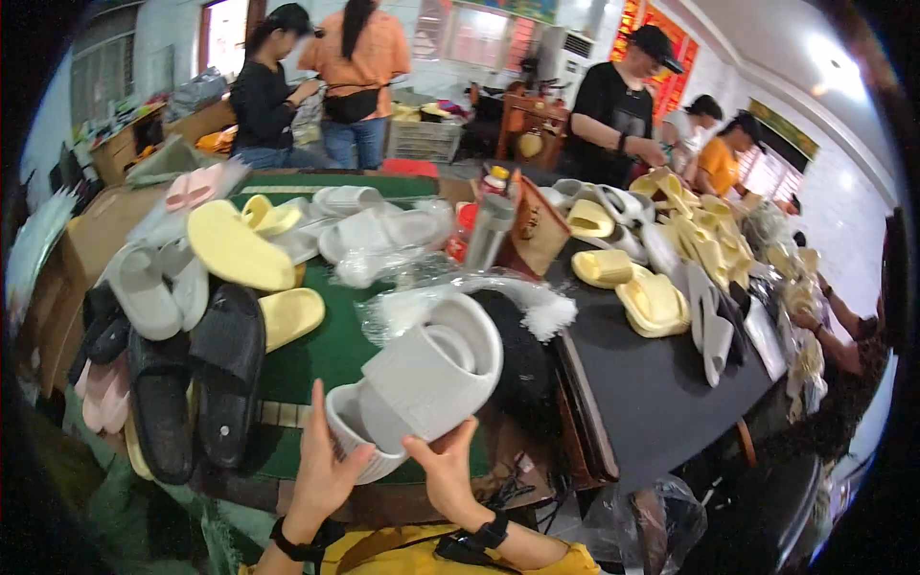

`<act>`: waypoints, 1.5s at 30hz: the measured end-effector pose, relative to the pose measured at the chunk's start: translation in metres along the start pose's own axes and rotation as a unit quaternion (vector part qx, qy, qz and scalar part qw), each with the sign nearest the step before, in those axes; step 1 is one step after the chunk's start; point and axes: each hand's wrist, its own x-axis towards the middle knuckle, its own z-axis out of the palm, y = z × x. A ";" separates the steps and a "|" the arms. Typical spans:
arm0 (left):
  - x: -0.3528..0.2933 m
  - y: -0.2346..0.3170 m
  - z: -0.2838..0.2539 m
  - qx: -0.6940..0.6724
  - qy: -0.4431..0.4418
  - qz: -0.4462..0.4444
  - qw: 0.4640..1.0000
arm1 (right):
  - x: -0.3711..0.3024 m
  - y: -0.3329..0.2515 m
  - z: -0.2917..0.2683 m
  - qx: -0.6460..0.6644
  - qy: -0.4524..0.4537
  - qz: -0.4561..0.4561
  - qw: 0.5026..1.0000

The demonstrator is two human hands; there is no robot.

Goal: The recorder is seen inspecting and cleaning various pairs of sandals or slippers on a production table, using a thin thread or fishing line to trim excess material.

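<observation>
A pair of light grey slippers [436,379] is held up in front of me over the table, one nested against the other. My left hand [328,470] grips the lower left slipper, thumb on the near side and fingers up along its outer edge. Underneath the pair, my right hand [448,471] holds on with its thumb against the near slipper surface. Beside my left hand lie two black slippers [228,364], side by side. Just behind the grey pair, clear plastic wrap [479,287] is spread, and a round black object [525,359] sits to the right.
Yellow slippers [240,244] and grey slippers [146,287] are heaped on the green table top [335,350]. A grey cup [489,233] and a red bottle [463,230] stand behind. More yellow slippers [655,302] pile on the dark right table [623,402]. Several people work around.
</observation>
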 end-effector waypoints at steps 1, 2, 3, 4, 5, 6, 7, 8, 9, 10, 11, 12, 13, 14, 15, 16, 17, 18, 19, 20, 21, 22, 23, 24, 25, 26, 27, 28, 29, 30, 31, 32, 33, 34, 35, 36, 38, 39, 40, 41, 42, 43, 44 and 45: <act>-0.001 -0.001 0.002 0.045 0.013 0.016 0.999 | 0.000 0.002 -0.005 0.004 -0.019 -0.033 0.999; -0.002 -0.001 0.006 0.089 0.018 0.021 0.996 | 0.001 0.002 -0.012 0.002 -0.025 -0.061 0.998; -0.003 0.000 0.008 0.091 0.028 0.017 0.995 | 0.002 0.001 -0.017 -0.006 -0.029 -0.058 0.998; -0.002 0.001 0.010 0.116 0.013 0.026 0.993 | 0.001 -0.002 -0.022 -0.010 -0.029 -0.038 0.999; -0.001 0.002 0.011 0.145 0.007 0.052 0.988 | 0.001 -0.006 -0.025 -0.045 -0.015 -0.047 0.998; 0.001 0.004 0.013 0.144 0.004 0.035 0.989 | 0.003 -0.012 -0.028 -0.080 -0.003 -0.064 0.995; 0.003 0.007 0.015 0.167 -0.012 0.050 0.985 | 0.005 -0.017 -0.030 -0.090 0.011 -0.093 0.992; 0.004 0.010 0.016 0.191 -0.029 0.065 0.979 | 0.009 -0.024 -0.032 -0.088 0.036 -0.135 0.986; 0.003 0.014 0.018 0.161 -0.040 0.046 0.985 | 0.011 -0.032 -0.034 -0.113 0.056 -0.172 0.977; 0.002 0.018 0.021 0.172 -0.034 0.054 0.983 | 0.011 -0.040 -0.037 -0.143 0.057 -0.232 0.960; -0.002 0.023 0.023 0.206 -0.015 0.077 0.975 | 0.014 -0.045 -0.038 -0.174 0.073 -0.280 0.941; -0.006 0.027 0.026 0.237 -0.004 0.086 0.968 | 0.012 -0.051 -0.041 -0.179 0.071 -0.296 0.935; -0.015 0.033 0.025 0.284 -0.010 0.086 0.955 | 0.008 -0.056 -0.044 -0.342 0.040 -0.321 0.882; -0.020 0.036 0.024 0.285 -0.007 0.083 0.955 | 0.005 -0.060 -0.046 -0.490 0.018 -0.342 0.802; -0.024 0.039 0.023 0.308 -0.030 0.087 0.947 | 0.004 -0.060 -0.045 -0.476 0.015 -0.352 0.806; -0.026 0.040 0.022 0.329 -0.044 0.102 0.938 | 0.001 -0.061 -0.044 -0.482 0.010 -0.343 0.806; -0.027 0.040 0.022 0.283 -0.047 0.076 0.955 | -0.001 -0.061 -0.043 -0.486 0.018 -0.342 0.804; -0.026 0.039 0.022 0.283 -0.042 0.075 0.955 | -0.003 -0.060 -0.041 -0.488 0.021 -0.339 0.804; -0.022 0.037 0.021 0.252 -0.015 0.093 0.963 | -0.006 -0.059 -0.040 -0.487 0.022 -0.348 0.800; -0.020 0.034 0.021 0.217 0.010 0.106 0.970 | -0.007 -0.058 -0.039 -0.478 0.014 -0.333 0.813; -0.020 0.033 0.021 0.221 0.018 0.112 0.969 | -0.008 -0.056 -0.038 -0.458 0.011 -0.313 0.832; -0.020 0.032 0.021 0.208 0.040 0.100 0.972 | -0.008 -0.055 -0.037 -0.467 0.005 -0.321 0.824; -0.021 0.030 0.023 0.194 0.059 0.087 0.975 | -0.009 -0.053 -0.035 -0.473 0.001 -0.322 0.820; -0.022 0.030 0.024 0.194 0.059 0.087 0.975 | -0.008 -0.053 -0.035 -0.479 -0.002 -0.321 0.817; -0.022 0.029 0.027 0.191 0.064 0.089 0.976 | -0.007 -0.051 -0.035 -0.480 -0.003 -0.321 0.816; -0.023 0.029 0.028 0.184 0.069 0.092 0.976 | -0.007 -0.050 -0.035 -0.480 0.005 -0.329 0.813; -0.022 0.029 0.029 0.202 0.076 0.101 0.971 | -0.005 -0.050 -0.037 -0.481 0.005 -0.344 0.806; -0.021 0.030 0.029 0.203 0.084 0.103 0.970 | -0.004 -0.049 -0.038 -0.481 0.009 -0.339 0.809; -0.020 0.031 0.028 0.169 0.075 0.095 0.978 | -0.003 -0.050 -0.039 -0.490 0.020 -0.361 0.793; -0.019 0.033 0.026 0.131 0.066 0.083 0.986 | -0.002 -0.050 -0.040 -0.500 0.033 -0.387 0.774; -0.019 0.036 0.024 0.135 0.067 0.084 0.985 | -0.001 -0.052 -0.041 -0.497 0.051 -0.389 0.774; -0.018 0.039 0.022 0.142 0.057 0.096 0.983 | -0.001 -0.054 -0.042 -0.495 0.041 -0.399 0.771; -0.018 0.042 0.020 0.144 0.049 0.109 0.982 | -0.002 -0.055 -0.042 -0.494 0.060 -0.401 0.769; -0.017 0.046 0.018 0.148 0.047 0.105 0.982 | -0.003 -0.057 -0.043 -0.495 0.082 -0.400 0.767; -0.017 0.049 0.017 0.163 0.038 0.113 0.979 | -0.003 -0.058 -0.043 -0.476 0.081 -0.406 0.776; -0.017 0.052 0.015 0.178 0.030 0.119 0.976 | -0.003 -0.059 -0.044 -0.474 0.081 -0.406 0.777; -0.017 0.056 0.013 0.195 0.018 0.130 0.972 | -0.004 -0.061 -0.045 -0.493 0.099 -0.384 0.774; -0.017 0.057 0.012 0.214 0.008 0.141 0.966 | -0.003 -0.062 -0.046 -0.494 0.097 -0.384 0.774; -0.017 0.058 0.012 0.214 0.011 0.140 0.967 | -0.003 -0.061 -0.047 -0.488 0.098 -0.381 0.779; -0.017 0.058 0.012 0.200 0.005 0.132 0.971 | -0.004 -0.060 -0.047 -0.485 0.108 -0.360 0.790; -0.018 0.058 0.013 0.186 -0.001 0.123 0.975 | -0.004 -0.059 -0.048 -0.484 0.094 -0.377 0.784; -0.019 0.058 0.013 0.185 0.002 0.121 0.975 | -0.003 -0.058 -0.048 -0.480 0.092 -0.375 0.787; -0.020 0.058 0.012 0.167 -0.004 0.106 0.980 | -0.001 -0.058 -0.049 -0.477 0.091 -0.373 0.791; -0.021 0.057 0.011 0.149 -0.012 0.088 0.985 | 0.000 -0.060 -0.051 -0.477 0.089 -0.373 0.791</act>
